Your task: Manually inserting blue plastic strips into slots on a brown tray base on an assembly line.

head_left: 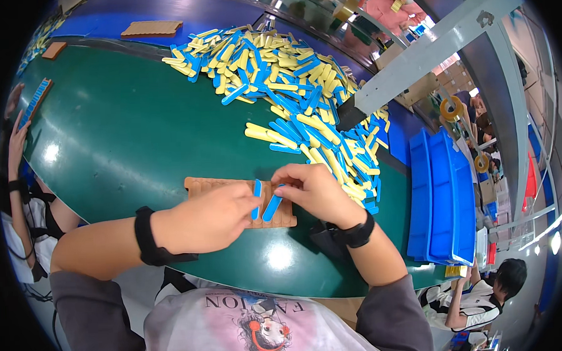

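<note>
In front of me lies a brown ridged tray [201, 186], partly covered by my hands. Two narrow blue strips with rounded ends are over its right part. My left hand [211, 216] is closed, its fingertips at the left blue strip [257, 193], which stands across the ridges. The lower fingers are hidden behind the back of the hand. My right hand [315, 191] pinches the upper end of the tilted right strip [272, 209] between thumb and fingers; its lower end points toward me. Black bands circle both wrists.
A large loose pile of blue and yellow strips [284, 82] spreads behind the tray on the green table [137, 131]. Blue bins [440, 201] stand at the right, beneath a grey metal beam [437, 43]. At the left, another person's hands hold a filled tray [37, 100]. More brown trays [152, 28] lie far back.
</note>
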The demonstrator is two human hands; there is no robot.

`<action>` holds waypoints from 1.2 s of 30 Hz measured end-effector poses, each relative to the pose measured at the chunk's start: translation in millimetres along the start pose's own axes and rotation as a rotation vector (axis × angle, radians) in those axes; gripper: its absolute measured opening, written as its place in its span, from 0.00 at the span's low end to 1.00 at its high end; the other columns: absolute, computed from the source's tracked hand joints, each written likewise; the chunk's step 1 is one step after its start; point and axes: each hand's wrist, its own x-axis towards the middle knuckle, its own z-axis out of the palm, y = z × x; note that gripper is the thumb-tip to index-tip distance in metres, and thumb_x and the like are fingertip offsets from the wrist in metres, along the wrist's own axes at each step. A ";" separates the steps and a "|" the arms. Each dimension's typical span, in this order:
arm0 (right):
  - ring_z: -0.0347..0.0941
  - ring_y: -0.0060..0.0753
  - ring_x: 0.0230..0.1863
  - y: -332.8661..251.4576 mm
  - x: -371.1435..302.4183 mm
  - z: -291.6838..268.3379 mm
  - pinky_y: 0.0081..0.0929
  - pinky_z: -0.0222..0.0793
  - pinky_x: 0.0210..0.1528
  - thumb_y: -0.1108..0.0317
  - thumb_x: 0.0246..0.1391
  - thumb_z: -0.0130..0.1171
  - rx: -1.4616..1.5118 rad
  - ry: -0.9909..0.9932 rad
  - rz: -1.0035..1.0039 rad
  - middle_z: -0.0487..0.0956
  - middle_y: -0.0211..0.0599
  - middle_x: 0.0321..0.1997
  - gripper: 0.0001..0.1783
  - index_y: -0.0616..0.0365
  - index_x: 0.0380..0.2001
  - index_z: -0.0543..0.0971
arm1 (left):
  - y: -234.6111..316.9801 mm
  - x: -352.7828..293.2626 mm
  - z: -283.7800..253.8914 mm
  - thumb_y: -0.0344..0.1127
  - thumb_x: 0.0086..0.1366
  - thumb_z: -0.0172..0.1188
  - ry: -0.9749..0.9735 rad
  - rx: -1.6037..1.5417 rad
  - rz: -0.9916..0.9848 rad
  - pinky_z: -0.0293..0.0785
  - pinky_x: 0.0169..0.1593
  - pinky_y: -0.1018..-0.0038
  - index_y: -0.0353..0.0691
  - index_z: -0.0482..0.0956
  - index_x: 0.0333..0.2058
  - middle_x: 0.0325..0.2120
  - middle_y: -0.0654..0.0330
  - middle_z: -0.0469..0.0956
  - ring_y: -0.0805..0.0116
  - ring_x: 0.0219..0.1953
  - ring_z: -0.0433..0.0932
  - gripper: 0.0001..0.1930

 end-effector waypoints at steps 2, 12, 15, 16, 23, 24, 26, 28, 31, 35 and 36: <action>0.74 0.39 0.29 -4.6 3.6 8.3 0.29 0.70 0.34 0.74 0.47 0.62 -0.090 0.049 0.016 0.77 0.44 0.26 0.11 0.63 0.37 0.77 | -4.2 3.3 10.3 0.29 0.54 0.63 -0.089 0.193 0.013 0.66 0.47 0.67 0.37 0.75 0.43 0.36 0.56 0.69 0.60 0.45 0.70 0.17; 0.69 0.51 0.52 -3.4 -44.2 40.3 0.41 0.68 0.53 0.66 0.41 0.69 -0.526 0.171 -0.397 0.73 0.50 0.52 0.27 0.69 0.45 0.75 | 12.9 -6.4 -5.7 0.37 0.53 0.65 -0.040 0.541 0.197 0.60 0.54 0.60 0.36 0.76 0.46 0.49 0.56 0.71 0.61 0.52 0.66 0.22; 0.69 0.51 0.54 -0.9 -46.1 39.5 0.41 0.67 0.54 0.64 0.40 0.69 -0.560 0.145 -0.417 0.73 0.51 0.53 0.28 0.71 0.43 0.75 | 14.1 -10.1 -0.3 0.41 0.53 0.65 -0.099 0.645 0.205 0.60 0.55 0.61 0.35 0.76 0.46 0.53 0.56 0.70 0.61 0.54 0.66 0.23; 0.68 0.51 0.55 0.5 -45.3 37.9 0.41 0.67 0.54 0.64 0.40 0.70 -0.568 0.130 -0.442 0.72 0.51 0.53 0.27 0.71 0.42 0.75 | 16.7 -10.2 -0.2 0.41 0.53 0.64 -0.083 0.717 0.224 0.61 0.53 0.63 0.34 0.77 0.46 0.50 0.57 0.72 0.62 0.53 0.67 0.23; 0.69 0.50 0.54 -0.6 -27.3 33.2 0.40 0.67 0.53 0.63 0.40 0.69 -0.579 0.091 -0.536 0.74 0.49 0.52 0.24 0.69 0.38 0.76 | 9.9 3.3 -4.2 0.41 0.53 0.65 -0.117 0.557 0.201 0.61 0.53 0.63 0.38 0.77 0.43 0.47 0.60 0.72 0.62 0.52 0.67 0.20; 0.69 0.50 0.53 0.2 -26.0 34.3 0.40 0.67 0.52 0.64 0.41 0.69 -0.547 0.123 -0.535 0.74 0.48 0.50 0.22 0.68 0.37 0.77 | 8.2 5.0 -7.6 0.41 0.53 0.65 -0.115 0.560 0.198 0.61 0.53 0.63 0.38 0.77 0.43 0.47 0.60 0.72 0.62 0.52 0.67 0.20; 0.69 0.50 0.52 2.4 -23.2 33.4 0.40 0.67 0.51 0.65 0.42 0.69 -0.516 0.158 -0.536 0.75 0.48 0.49 0.20 0.68 0.36 0.78 | 5.9 7.5 -12.3 0.39 0.54 0.65 -0.243 0.382 0.117 0.61 0.52 0.63 0.39 0.77 0.42 0.47 0.61 0.72 0.62 0.51 0.67 0.18; 0.71 0.49 0.49 6.2 -17.2 26.3 0.38 0.69 0.50 0.70 0.44 0.66 -0.305 0.177 -0.464 0.77 0.45 0.45 0.14 0.66 0.36 0.79 | 2.7 7.2 -11.3 0.39 0.54 0.65 -0.229 0.370 0.125 0.62 0.52 0.63 0.40 0.77 0.42 0.46 0.62 0.72 0.61 0.51 0.67 0.17; 0.72 0.47 0.46 21.3 -8.3 10.5 0.37 0.70 0.48 0.75 0.45 0.64 -0.356 0.358 -0.420 0.78 0.43 0.43 0.12 0.63 0.36 0.80 | -1.7 7.2 -11.2 0.38 0.54 0.65 -0.224 0.348 0.139 0.62 0.51 0.63 0.40 0.76 0.42 0.46 0.62 0.72 0.60 0.50 0.68 0.17; 0.71 0.47 0.42 46.1 22.7 -13.2 0.39 0.69 0.45 0.75 0.45 0.62 -0.522 0.392 -0.324 0.79 0.42 0.36 0.08 0.62 0.33 0.80 | -2.8 21.8 -22.2 0.37 0.52 0.65 -0.120 0.310 0.168 0.64 0.49 0.63 0.40 0.76 0.41 0.45 0.59 0.72 0.58 0.49 0.68 0.17; 0.71 0.47 0.42 53.4 30.0 -15.8 0.39 0.69 0.45 0.75 0.45 0.62 -0.523 0.398 -0.320 0.79 0.42 0.36 0.08 0.62 0.33 0.80 | -7.3 31.1 -28.1 0.36 0.52 0.65 -0.046 0.332 0.173 0.64 0.49 0.63 0.40 0.75 0.40 0.44 0.58 0.71 0.57 0.48 0.68 0.16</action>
